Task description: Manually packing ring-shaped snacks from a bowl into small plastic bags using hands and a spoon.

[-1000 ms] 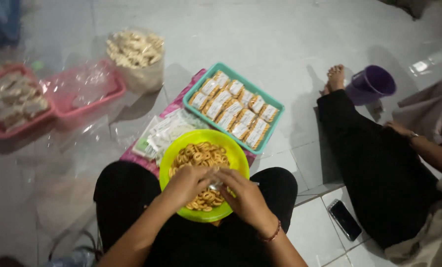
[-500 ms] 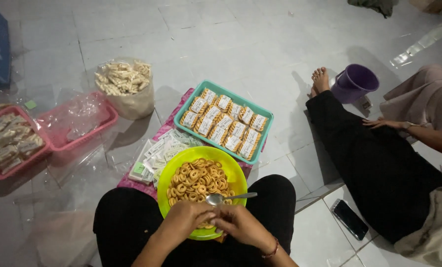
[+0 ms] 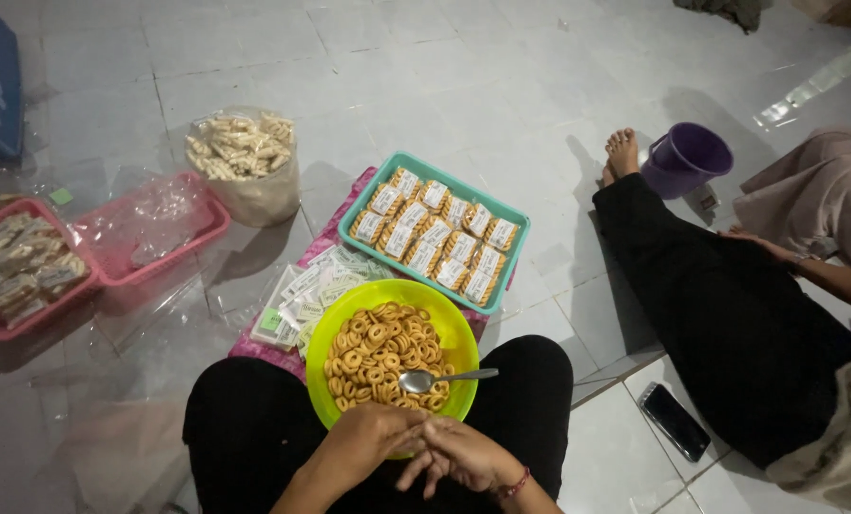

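We see the green bowl [image 3: 392, 319] of ring snacks [image 3: 382, 350] balanced on our lap rather than on the floor, so a shift of the knees could tip it and scatter the rings over the tiles. The spoon [image 3: 444, 379] lies loose in the bowl with its handle over the rim on the right; a knock from a wrist could flip it out and throw rings with it. Our hands meet just below the bowl's near rim, touching each other: the left hand [image 3: 368, 440] is curled loosely and the right hand [image 3: 459, 455] has its fingers half spread, pointing down. We cannot tell whether anything small is pinched between them; neither grips the bowl or the spoon. Just beyond the bowl sit loose sachets [image 3: 311, 290] on a pink cloth and a teal tray [image 3: 513, 228] of filled packets, close enough that a spill would land among them.
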